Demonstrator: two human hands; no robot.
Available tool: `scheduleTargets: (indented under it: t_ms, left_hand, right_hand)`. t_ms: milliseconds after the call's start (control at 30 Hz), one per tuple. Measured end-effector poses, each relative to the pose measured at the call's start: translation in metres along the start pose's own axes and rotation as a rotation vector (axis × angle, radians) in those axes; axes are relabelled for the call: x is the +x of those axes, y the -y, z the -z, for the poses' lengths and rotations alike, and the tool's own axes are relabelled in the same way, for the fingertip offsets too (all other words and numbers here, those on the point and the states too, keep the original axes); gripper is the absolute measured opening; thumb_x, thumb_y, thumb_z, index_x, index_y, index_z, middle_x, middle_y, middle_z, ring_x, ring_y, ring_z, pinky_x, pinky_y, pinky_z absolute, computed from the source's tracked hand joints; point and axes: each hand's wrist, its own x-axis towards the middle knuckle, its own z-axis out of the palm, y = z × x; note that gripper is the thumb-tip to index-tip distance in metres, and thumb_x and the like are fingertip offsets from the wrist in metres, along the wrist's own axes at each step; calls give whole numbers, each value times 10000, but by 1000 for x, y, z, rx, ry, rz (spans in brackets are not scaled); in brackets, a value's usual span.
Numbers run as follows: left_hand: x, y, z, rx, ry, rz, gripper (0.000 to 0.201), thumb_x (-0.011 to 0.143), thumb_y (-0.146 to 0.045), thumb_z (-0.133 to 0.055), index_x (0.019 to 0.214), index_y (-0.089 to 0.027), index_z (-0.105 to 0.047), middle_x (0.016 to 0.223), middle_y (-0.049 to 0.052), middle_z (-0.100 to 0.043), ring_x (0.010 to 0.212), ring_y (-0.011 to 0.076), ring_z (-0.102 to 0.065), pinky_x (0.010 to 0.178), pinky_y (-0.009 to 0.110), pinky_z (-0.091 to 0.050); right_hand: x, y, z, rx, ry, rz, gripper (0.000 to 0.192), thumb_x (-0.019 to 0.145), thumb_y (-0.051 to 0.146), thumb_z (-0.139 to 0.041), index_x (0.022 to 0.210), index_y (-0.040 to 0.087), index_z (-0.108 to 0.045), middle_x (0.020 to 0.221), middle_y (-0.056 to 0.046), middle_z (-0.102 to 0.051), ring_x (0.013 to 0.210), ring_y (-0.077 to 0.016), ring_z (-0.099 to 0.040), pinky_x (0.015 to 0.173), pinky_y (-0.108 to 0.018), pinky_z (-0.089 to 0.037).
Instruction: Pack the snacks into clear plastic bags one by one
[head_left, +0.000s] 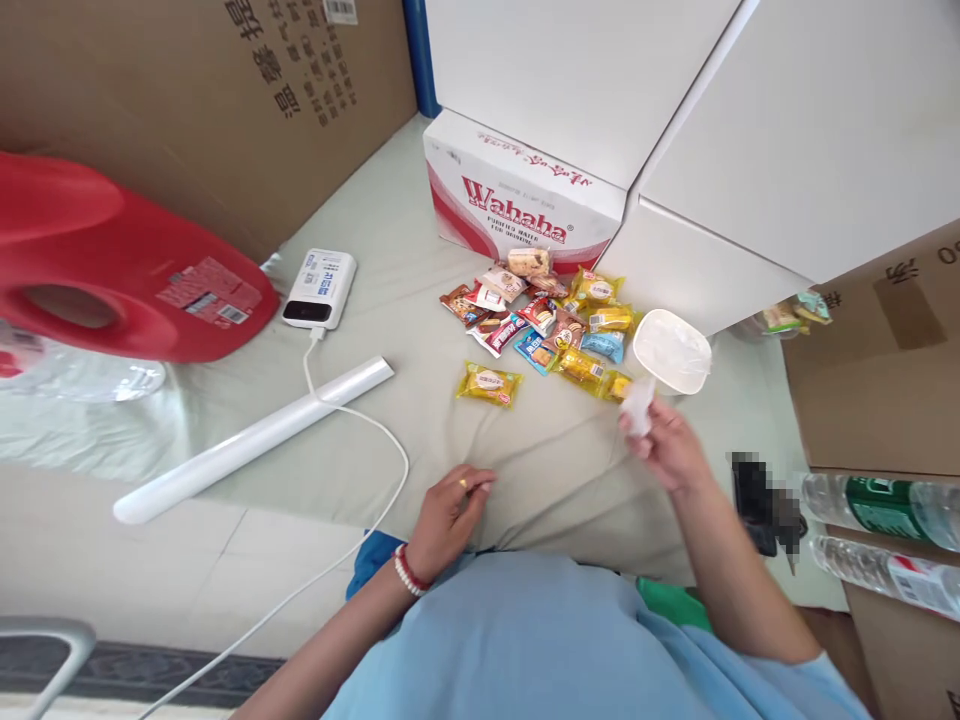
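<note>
My right hand [667, 445] holds a white translucent plastic scoop [670, 352] by its handle, its bowl raised just right of a pile of wrapped snacks [559, 320]. One yellow snack packet [489, 383] lies apart, in front of the pile. My left hand [450, 515] rests on the pale cloth with fingers curled, holding nothing; it wears a ring and a bead bracelet.
A Wahaha carton [517, 190] and white boxes [787, 130] stand behind the snacks. A power bank [320, 288] with white cable, a long white tube [251, 440] and a red jug [112, 265] lie left. Water bottles [877, 505] and a cardboard box [892, 370] are right.
</note>
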Motion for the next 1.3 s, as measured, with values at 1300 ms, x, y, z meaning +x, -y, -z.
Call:
scheduleTargets:
  t_ms: [1300]
  left_hand:
    - [37, -13, -10, -1252, -210, 599, 308, 700, -232, -837, 740, -204, -533, 782, -28, -613, 861, 158, -662, 814, 320, -568]
  right_hand:
    - [-60, -55, -46, -272, 594, 236, 186, 847, 431, -793, 877, 248, -786, 976, -61, -666, 794, -180, -601, 723, -317, -491]
